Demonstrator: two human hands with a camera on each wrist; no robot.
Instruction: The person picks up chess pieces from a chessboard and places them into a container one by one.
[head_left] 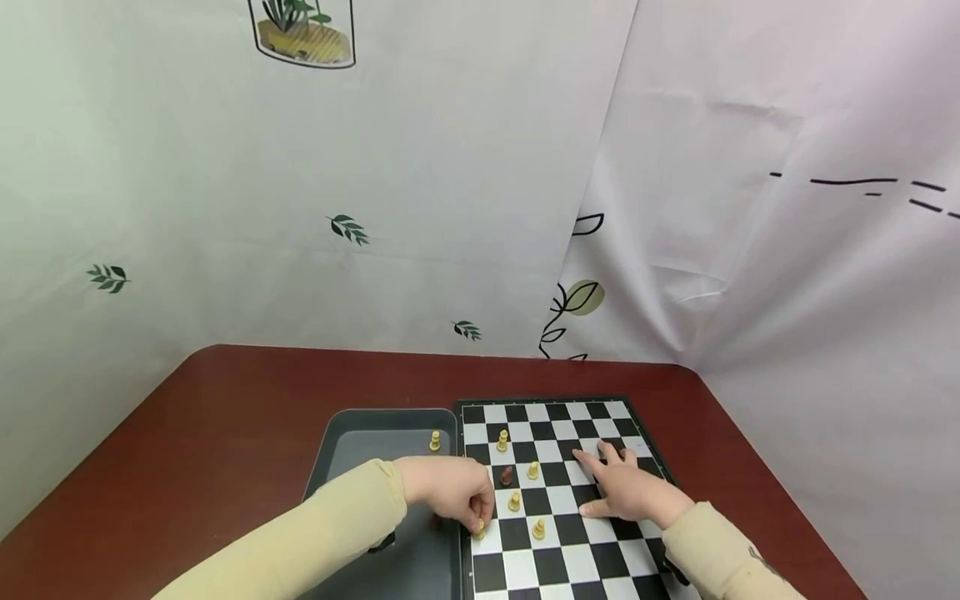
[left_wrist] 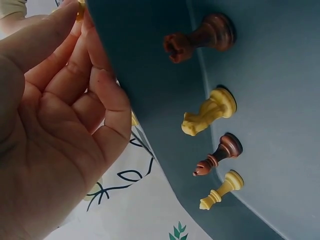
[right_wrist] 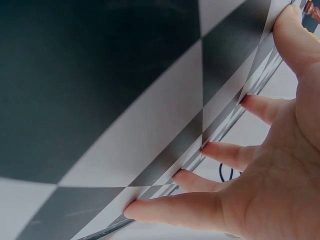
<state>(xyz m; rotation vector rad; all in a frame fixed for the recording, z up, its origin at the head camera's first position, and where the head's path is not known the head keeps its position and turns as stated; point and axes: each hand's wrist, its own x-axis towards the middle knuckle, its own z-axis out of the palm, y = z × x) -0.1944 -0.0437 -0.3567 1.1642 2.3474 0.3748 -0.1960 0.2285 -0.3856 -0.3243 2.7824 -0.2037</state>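
My left hand (head_left: 453, 493) pinches a yellow chess piece (head_left: 480, 529) by its top, between thumb and fingers, at the left edge of the chessboard (head_left: 580, 563). Fingers cover most of that piece, so its kind cannot be told. On the board's right half, my right hand (head_left: 630, 490) rests with fingers spread and fingertips touching the squares; it holds nothing. Between the hands stand several yellow pieces, among them one (head_left: 502, 441) near the back and one (head_left: 538, 529) nearer the front. A dark brown piece (head_left: 506, 476) is among them.
Left of the board lies a grey tray (head_left: 352, 442), partly under my left arm. In the left wrist view it holds a brown rook (left_wrist: 200, 39), a yellow knight (left_wrist: 210, 111), a brown bishop (left_wrist: 219, 155) and a slim yellow piece (left_wrist: 222, 190). The red-brown table (head_left: 247, 442) surrounds both.
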